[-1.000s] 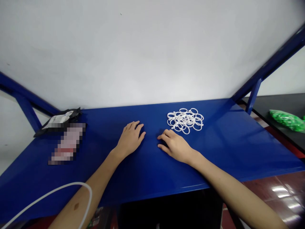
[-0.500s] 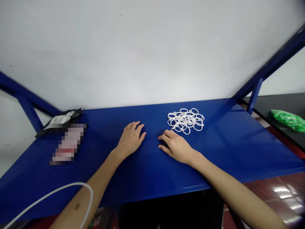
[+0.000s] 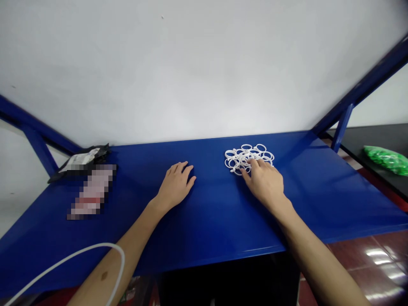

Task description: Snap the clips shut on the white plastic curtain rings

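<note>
A heap of thin white rings (image 3: 234, 162), several with small knobs on them, lies on the blue tabletop (image 3: 204, 225) toward the back right. Over the near side of this heap is my right hand (image 3: 266, 180), thumb and fingers apart, their tips at the rings and covering part of them. No ring is visibly lifted. Left of the middle, my left hand (image 3: 174, 183) rests palm down on the tabletop, fingers loosely spread, holding nothing.
At the left lie a black plastic package (image 3: 81, 160) with a white label and a blurred-out pinkish item (image 3: 95, 187). A white cable (image 3: 73, 257) loops over my left forearm. Blue metal braces (image 3: 342, 127) flank the table. A green bag (image 3: 385, 159) sits on a dark surface at right.
My right hand has moved right and slightly forward, from the bare tabletop onto the near side of the ring heap. My left hand has stayed put.
</note>
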`<control>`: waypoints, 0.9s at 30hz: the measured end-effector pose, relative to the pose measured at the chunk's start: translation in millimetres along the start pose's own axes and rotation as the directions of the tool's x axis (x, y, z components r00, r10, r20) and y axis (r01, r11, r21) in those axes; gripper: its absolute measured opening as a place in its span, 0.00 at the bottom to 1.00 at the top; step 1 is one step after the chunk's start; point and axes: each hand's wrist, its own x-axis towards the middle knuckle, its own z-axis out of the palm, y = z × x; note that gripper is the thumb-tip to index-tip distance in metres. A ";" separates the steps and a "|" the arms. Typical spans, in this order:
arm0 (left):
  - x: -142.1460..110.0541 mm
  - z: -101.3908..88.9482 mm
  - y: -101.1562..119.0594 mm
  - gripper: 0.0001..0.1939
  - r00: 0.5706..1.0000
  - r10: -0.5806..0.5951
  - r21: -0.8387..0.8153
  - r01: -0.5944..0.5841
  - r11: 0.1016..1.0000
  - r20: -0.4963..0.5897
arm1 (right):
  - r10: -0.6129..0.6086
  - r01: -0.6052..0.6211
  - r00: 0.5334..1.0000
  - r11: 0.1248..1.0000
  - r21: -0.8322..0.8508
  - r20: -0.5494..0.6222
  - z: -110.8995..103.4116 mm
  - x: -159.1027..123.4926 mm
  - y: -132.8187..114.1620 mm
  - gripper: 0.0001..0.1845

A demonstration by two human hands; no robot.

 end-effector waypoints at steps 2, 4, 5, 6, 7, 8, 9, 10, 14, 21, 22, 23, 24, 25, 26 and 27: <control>0.0 -0.2 -0.1 0.23 1.000 0.001 -0.003 -0.001 1.000 0.003 | -0.016 0.016 0.999 1.000 -0.004 0.038 2.0 0.6 4.1 0.11; 0.2 -0.8 -0.3 0.24 1.000 -0.001 -0.003 0.001 1.000 0.013 | -0.032 0.032 0.997 0.999 0.007 0.070 3.3 -0.1 3.6 0.09; 0.4 -1.3 -0.3 0.24 1.000 -0.003 -0.003 0.003 1.000 0.018 | -0.035 0.034 0.997 0.999 0.016 0.071 3.4 -0.6 2.4 0.09; 0.6 -2.0 0.0 0.24 1.000 -0.006 -0.005 0.006 1.000 0.021 | -0.031 0.029 0.998 0.999 0.029 0.057 3.1 -1.0 0.7 0.09; 0.8 -2.8 0.7 0.24 1.000 -0.007 -0.011 0.007 1.000 0.019 | -0.018 0.017 0.999 0.999 0.050 0.027 2.6 -1.3 -1.0 0.10; 0.9 -3.9 2.1 0.23 1.000 -0.007 -0.023 0.007 1.000 0.009 | -0.001 0.002 1.000 0.997 0.080 -0.014 1.7 -1.4 -2.9 0.11; 0.9 -5.2 4.2 0.22 1.000 -0.006 -0.041 0.006 0.999 -0.011 | 0.015 -0.008 0.998 0.992 0.125 -0.056 0.6 -1.5 -4.7 0.11; 0.5 -6.7 7.1 0.21 0.999 -0.001 -0.063 -0.001 0.998 -0.039 | 0.018 -0.001 0.996 0.982 0.187 -0.088 -0.7 -1.6 -6.6 0.11; -5.9 -14.8 25.3 0.19 0.981 0.074 -0.224 -0.115 0.968 -0.181 | -0.162 0.196 0.981 0.819 0.540 -0.110 -4.6 -5.2 -17.3 0.10; -20.2 -21.3 45.3 0.15 0.946 0.292 -0.525 -0.320 0.789 -0.137 | -0.457 0.326 0.887 0.514 0.794 -0.068 -1.9 -21.0 -38.5 0.06; -20.2 -21.0 45.0 0.11 0.945 0.302 -0.551 -0.320 0.770 -0.128 | -0.468 0.325 0.882 0.502 0.802 -0.064 -1.1 -22.3 -40.0 0.05; -19.7 -20.8 44.4 0.08 0.947 0.299 -0.577 -0.310 0.755 -0.118 | -0.475 0.320 0.878 0.488 0.812 -0.060 -0.3 -23.2 -41.2 0.04; -19.0 -20.9 43.8 0.06 0.951 0.290 -0.604 -0.292 0.741 -0.105 | -0.476 0.309 0.878 0.473 0.825 -0.056 0.4 -23.8 -42.1 0.04; -18.2 -21.3 43.4 0.05 0.956 0.280 -0.630 -0.270 0.728 -0.086 | -0.471 0.291 0.881 0.462 0.837 -0.047 1.0 -24.1 -42.8 0.03; -17.5 -22.2 43.3 0.06 0.960 0.272 -0.654 -0.246 0.715 -0.064 | -0.459 0.267 0.888 0.457 0.848 -0.032 1.4 -24.1 -43.2 0.03; -17.0 -23.4 43.5 0.07 0.964 0.263 -0.676 -0.220 0.703 -0.040 | -0.447 0.237 0.895 0.458 0.857 -0.009 1.5 -24.0 -43.6 0.04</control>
